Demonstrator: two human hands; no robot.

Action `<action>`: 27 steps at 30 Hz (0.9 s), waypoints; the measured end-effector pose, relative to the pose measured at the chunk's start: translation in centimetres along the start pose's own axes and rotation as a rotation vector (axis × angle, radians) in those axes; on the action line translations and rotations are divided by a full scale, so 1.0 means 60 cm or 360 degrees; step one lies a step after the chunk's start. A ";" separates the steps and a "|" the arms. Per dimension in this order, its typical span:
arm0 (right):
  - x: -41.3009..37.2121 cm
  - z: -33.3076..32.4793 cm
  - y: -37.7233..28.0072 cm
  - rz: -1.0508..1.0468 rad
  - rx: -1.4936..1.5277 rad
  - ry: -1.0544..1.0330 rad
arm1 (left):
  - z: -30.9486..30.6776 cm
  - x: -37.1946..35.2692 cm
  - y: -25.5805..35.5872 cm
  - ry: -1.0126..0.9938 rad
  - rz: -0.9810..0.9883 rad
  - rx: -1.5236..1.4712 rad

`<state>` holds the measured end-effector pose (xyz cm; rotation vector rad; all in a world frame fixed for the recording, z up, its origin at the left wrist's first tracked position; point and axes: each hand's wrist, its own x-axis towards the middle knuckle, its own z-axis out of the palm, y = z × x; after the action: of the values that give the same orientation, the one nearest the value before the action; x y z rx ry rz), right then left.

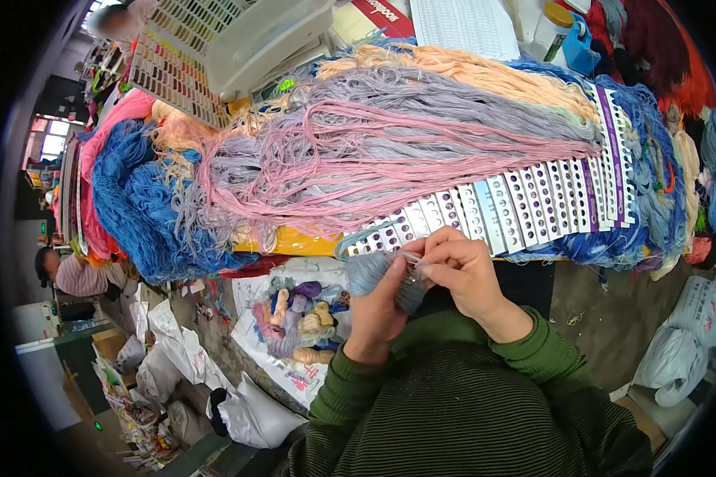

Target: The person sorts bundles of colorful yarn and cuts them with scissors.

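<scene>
A bundle of grey-blue yarn (363,274) is held near the table's front edge. My left hand (378,306) is wrapped round its right side, thumb on top. My right hand (468,274) pinches thin pale strands at the bundle's right end, thumb and forefinger pressed together. Just beyond my hands, white cards with rows of holes (485,211) lie side by side on the table. Long pink strands (422,163) and greyish-lilac strands (453,103) stretch across behind them, their right ends at the cards.
Blue yarn (123,191) hangs at the table's left end. Behind are a colour sample board (179,63), a clear plastic bin (266,40) and a lidded jar (550,32). Small skeins (306,314) lie on a white sack below. Two other people are partly visible at the far left.
</scene>
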<state>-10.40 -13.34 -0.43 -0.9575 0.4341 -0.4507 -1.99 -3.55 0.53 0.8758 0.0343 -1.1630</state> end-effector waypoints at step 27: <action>0.087 -0.095 0.050 -0.0807 -0.1830 0.0119 | -0.036 0.110 0.003 0.0149 0.0046 0.1207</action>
<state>-8.65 -18.54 -6.65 -2.1967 0.5178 -0.7081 1.86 -7.34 -3.80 1.5900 -0.3639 -1.1119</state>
